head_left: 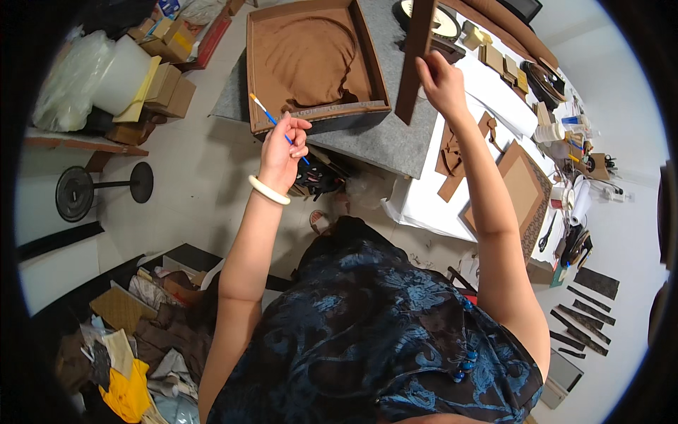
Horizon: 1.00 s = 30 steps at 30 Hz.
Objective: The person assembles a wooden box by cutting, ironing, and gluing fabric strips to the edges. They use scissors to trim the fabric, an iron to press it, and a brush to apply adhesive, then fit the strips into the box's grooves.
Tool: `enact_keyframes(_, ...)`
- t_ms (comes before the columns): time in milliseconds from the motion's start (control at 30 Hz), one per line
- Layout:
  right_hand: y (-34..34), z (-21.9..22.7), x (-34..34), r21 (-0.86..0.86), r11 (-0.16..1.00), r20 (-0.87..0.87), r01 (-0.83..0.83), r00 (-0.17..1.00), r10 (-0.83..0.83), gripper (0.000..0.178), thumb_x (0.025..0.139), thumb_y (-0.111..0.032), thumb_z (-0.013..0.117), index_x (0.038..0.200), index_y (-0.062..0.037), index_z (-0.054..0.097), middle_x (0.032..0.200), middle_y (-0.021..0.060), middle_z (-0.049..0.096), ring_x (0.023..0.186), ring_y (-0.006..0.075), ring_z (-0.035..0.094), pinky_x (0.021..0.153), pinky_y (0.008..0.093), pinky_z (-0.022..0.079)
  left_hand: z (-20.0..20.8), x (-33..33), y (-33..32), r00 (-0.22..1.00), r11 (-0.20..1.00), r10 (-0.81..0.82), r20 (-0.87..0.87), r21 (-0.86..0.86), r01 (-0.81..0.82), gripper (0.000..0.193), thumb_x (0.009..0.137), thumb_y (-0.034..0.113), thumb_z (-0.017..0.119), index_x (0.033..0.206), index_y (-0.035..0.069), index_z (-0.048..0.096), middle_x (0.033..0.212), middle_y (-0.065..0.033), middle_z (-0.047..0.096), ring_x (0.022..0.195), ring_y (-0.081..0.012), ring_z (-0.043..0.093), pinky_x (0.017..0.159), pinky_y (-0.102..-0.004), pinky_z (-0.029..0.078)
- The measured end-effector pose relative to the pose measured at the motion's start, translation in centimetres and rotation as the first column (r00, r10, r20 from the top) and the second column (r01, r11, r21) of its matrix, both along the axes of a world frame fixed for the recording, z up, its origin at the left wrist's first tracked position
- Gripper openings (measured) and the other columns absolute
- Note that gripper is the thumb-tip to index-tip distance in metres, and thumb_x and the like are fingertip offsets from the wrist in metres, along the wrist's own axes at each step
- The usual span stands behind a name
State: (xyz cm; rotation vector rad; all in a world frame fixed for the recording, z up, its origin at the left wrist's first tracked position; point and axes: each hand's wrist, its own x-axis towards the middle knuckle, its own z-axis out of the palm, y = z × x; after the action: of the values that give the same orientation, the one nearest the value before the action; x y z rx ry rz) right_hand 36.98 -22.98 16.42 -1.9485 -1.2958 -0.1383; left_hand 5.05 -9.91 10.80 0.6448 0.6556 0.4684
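Observation:
A slim paintbrush (263, 109) with a blue handle and orange-brown bristles is pinched in my left hand (280, 152), its tip pointing up and left over the near edge of a shallow brown box (256, 78). Inside the box lies wrinkled brown material (311, 60); a greyish band runs along its near wall. My right hand (443, 85), raised to the right of the box, grips a long, flat dark-brown strip (413, 78) that hangs upright. The strip's upper end leaves the picture, and its exact material is unclear.
The box stands on a grey-topped table (406, 145). To the right, a white-covered table (417, 205) bears brown cut pieces (450, 159), a framed panel (519, 184), scissors (546, 233) and tools. Boxes (169, 92) are stacked at left; fabric scraps (127, 389) pile up lower left.

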Motion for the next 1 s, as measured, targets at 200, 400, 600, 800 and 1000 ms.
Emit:
enact_keyframes(200, 8.2, -3.5, 2.2, -0.117, 0.993, 0.087, -0.01, 0.996, 0.02, 0.023, 0.093, -0.024, 0.064, 0.089, -0.0016, 0.061, 0.072, 0.0207, 0.066, 0.071, 0.0424, 0.065, 0.064, 0.0488, 0.052, 0.4, 5.1, 5.1, 0.994, 0.988, -0.041, -0.098, 0.142, 0.055, 0.036, 0.106, 0.028, 0.047, 0.092, -0.001, 0.064, 0.065, 0.0052, 0.04, 0.053, -0.0033, 0.03, 0.048, -0.0214, 0.026)
enact_keyframes(400, 11.2, -4.6, 3.3, -0.298, 0.954, 0.081, -0.034, 0.995, 0.06, 0.021, 0.09, -0.023, 0.065, 0.093, -0.0025, 0.065, 0.076, 0.0215, 0.067, 0.074, 0.0424, 0.066, 0.068, 0.0486, 0.054, 0.7, 10.2, 10.1, 0.991, 0.982, -0.071, -0.112, 0.167, 0.09, 0.031, 0.103, 0.023, 0.054, 0.092, -0.002, 0.066, 0.065, 0.0069, 0.039, 0.052, -0.0018, 0.028, 0.046, -0.0203, 0.023)
enact_keyframes(600, 12.8, -6.7, 4.4, -0.339, 0.941, 0.199, 0.024, 0.979, 0.046, 0.022, 0.091, -0.022, 0.065, 0.086, -0.0016, 0.06, 0.07, 0.0208, 0.064, 0.071, 0.0428, 0.065, 0.064, 0.0492, 0.052, -1.5, 15.8, 15.0, 0.969, 0.962, -0.218, -0.112, 0.142, 0.233, 0.026, 0.102, 0.018, 0.056, 0.095, -0.004, 0.067, 0.065, 0.007, 0.04, 0.052, -0.0016, 0.029, 0.046, -0.0206, 0.023)
enact_keyframes(800, 13.6, -8.1, 4.4, -0.625, 0.763, 0.147, 0.163, 0.985, -0.09, 0.022, 0.089, -0.026, 0.061, 0.092, -0.0042, 0.065, 0.08, 0.0246, 0.067, 0.078, 0.046, 0.066, 0.071, 0.0545, 0.054, -5.8, 22.4, 18.5, 0.944, 0.93, -0.227, -0.24, 0.233, 0.283, 0.017, 0.097, 0.018, 0.065, 0.094, 0.002, 0.07, 0.063, 0.0086, 0.041, 0.053, -0.0028, 0.031, 0.047, -0.0221, 0.025)
enact_keyframes(1000, 14.6, -8.9, 4.2, -0.648, 0.722, 0.116, 0.241, 0.969, -0.219, 0.022, 0.091, -0.028, 0.062, 0.093, -0.0065, 0.064, 0.076, 0.0252, 0.066, 0.075, 0.0459, 0.066, 0.069, 0.0559, 0.053, -10.8, 31.4, 20.2, 0.938, 0.951, -0.042, -0.344, 0.275, 0.144, 0.029, 0.088, 0.031, 0.077, 0.088, 0.002, 0.07, 0.081, -0.008, 0.07, 0.075, -0.0188, 0.062, 0.073, -0.037, 0.052)
